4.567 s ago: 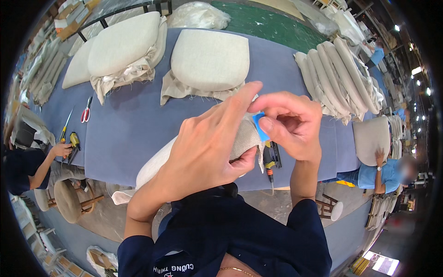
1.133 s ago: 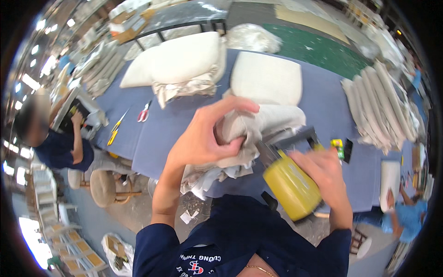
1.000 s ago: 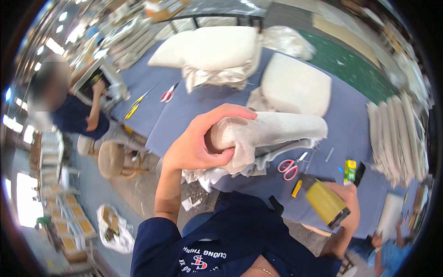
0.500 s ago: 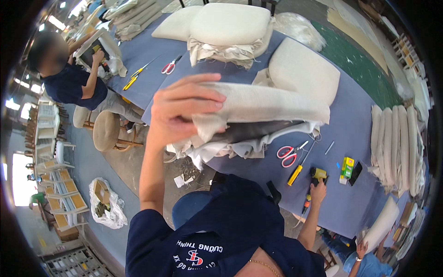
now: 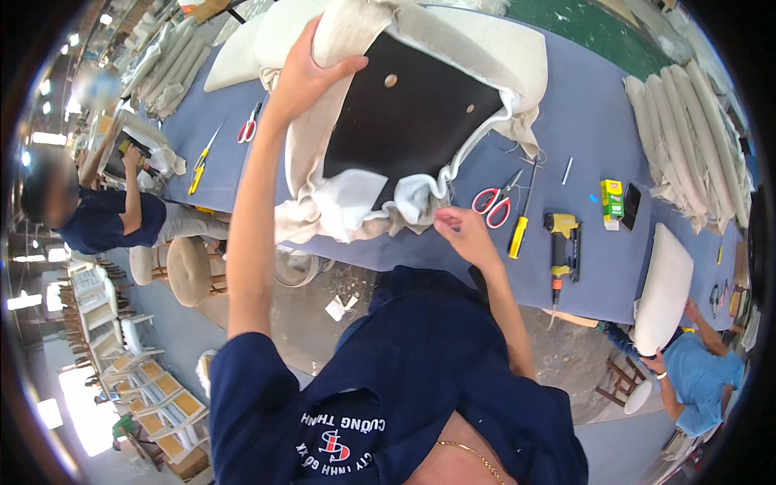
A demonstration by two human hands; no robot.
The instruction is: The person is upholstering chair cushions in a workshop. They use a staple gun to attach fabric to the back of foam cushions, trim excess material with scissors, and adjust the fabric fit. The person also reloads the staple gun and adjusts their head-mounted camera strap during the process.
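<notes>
A seat cushion (image 5: pixel 412 113) is tipped up on the blue-grey table, its black underside facing me. Loose beige cover fabric (image 5: pixel 311 214) and white lining (image 5: pixel 352 198) bunch along its near edge. My left hand (image 5: pixel 311 81) grips the cushion's upper left side, thumb over the black panel and fingers round the fabric. My right hand (image 5: pixel 469 236) is by the near right corner, fingers partly bent beside the fabric edge; whether they touch it is unclear. Right of it lie red-handled scissors (image 5: pixel 491 208), a yellow-handled screwdriver (image 5: pixel 520 234) and a yellow-black staple gun (image 5: pixel 562 246).
Finished cushions (image 5: pixel 493 48) lie behind, and several stacked ones (image 5: pixel 687 145) stand at the right. A green-yellow box (image 5: pixel 612 202) and a black phone-like object (image 5: pixel 631 206) sit nearby. Co-workers are at the left (image 5: pixel 105 210) and lower right (image 5: pixel 703 372); the latter holds a pale cushion (image 5: pixel 664 283).
The cushion has been tipped up, so its black underside shows. My right hand has let go of the staple gun, now lying on the table, and moved left to the cushion.
</notes>
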